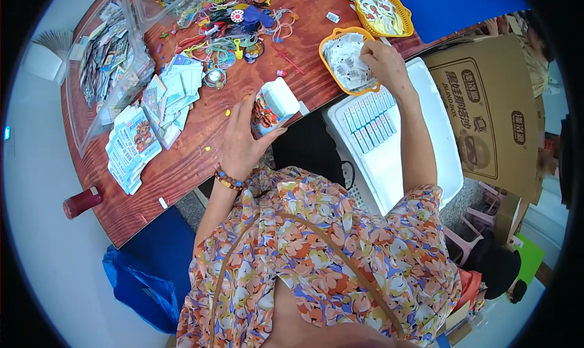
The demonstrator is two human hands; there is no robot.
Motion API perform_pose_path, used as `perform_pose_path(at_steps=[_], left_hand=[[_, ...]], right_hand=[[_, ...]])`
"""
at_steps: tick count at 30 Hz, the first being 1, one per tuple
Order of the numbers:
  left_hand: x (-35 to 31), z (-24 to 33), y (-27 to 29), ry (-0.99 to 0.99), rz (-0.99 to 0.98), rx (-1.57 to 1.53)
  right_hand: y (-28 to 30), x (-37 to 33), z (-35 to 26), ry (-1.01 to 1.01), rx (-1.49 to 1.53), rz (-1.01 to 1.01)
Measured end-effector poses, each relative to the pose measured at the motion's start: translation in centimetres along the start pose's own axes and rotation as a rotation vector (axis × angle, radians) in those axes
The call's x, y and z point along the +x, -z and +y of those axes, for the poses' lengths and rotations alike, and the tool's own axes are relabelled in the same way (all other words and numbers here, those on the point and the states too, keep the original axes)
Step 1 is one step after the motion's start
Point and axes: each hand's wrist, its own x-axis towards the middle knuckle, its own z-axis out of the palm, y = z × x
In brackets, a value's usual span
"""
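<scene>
My left hand [240, 132] grips a small printed paper box [277, 104] near the table's front edge. The box has a colourful cartoon side, and its white top flap stands open. At the right, my right hand [387, 68] is over a yellow plastic basket [322, 56], fingers bent together at its contents. Thin white printed slips [347, 59] fill that basket. Whether a slip is between the fingertips is hidden. Directly behind it stands a second yellow basket [406, 28] with printed paper pieces inside.
Flattened boxes [137, 144] and pale cards [176, 92] lie left, beside a clear bin [82, 132] of packets. Colourful trinkets [243, 25] cover the back. A white foam lid [426, 159] at right bears rows of small packs [370, 121]. Beyond is a large cardboard carton [486, 111].
</scene>
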Motion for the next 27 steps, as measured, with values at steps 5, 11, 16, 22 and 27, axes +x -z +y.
perform_pose_path(at_steps=[5,11,16,22,27], left_hand=[[0.2,0.0,0.1,0.048,-0.051,0.004],[0.4,0.0,0.0,0.042,-0.063,0.019],[0.2,-0.3,0.0,0.029,-0.075,0.032],[0.8,0.0,0.3,0.031,-0.106,0.025],[1.9,0.1,-0.2,-0.065,-0.103,0.062]], right_hand=[[1.0,0.2,0.4,-0.214,0.303,-0.178],[0.9,-0.1,-1.1,-0.04,-0.101,-0.252],[0.3,0.4,0.8,-0.013,0.025,-0.152],[0.8,0.8,1.3,-0.156,0.56,-0.222],[0.5,1.1,2.4,-0.205,0.854,-0.121]])
